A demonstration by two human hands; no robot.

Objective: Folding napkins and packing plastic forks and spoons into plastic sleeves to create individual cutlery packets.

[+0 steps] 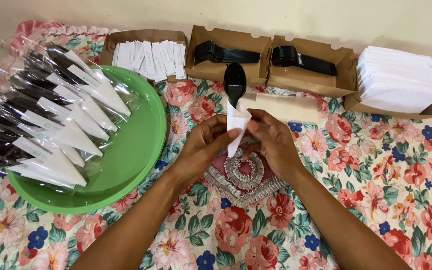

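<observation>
My left hand (203, 145) and my right hand (275, 142) meet at the middle of the table. Together they pinch a white folded napkin (236, 127) wrapped round black plastic cutlery, whose spoon bowl (235, 82) sticks up above the fingers. The lower handle is hidden inside the napkin. Below the hands lies a round silver and maroon ornament (243, 175) on the floral cloth.
A green round tray (136, 150) at left holds several clear-wrapped cutlery packs (51, 115). Along the back stand cardboard boxes with small white sachets (151, 57), black forks (223, 52), black spoons (303, 60) and a stack of white napkins (398, 80). A flat clear sleeve (286, 107) lies behind the hands.
</observation>
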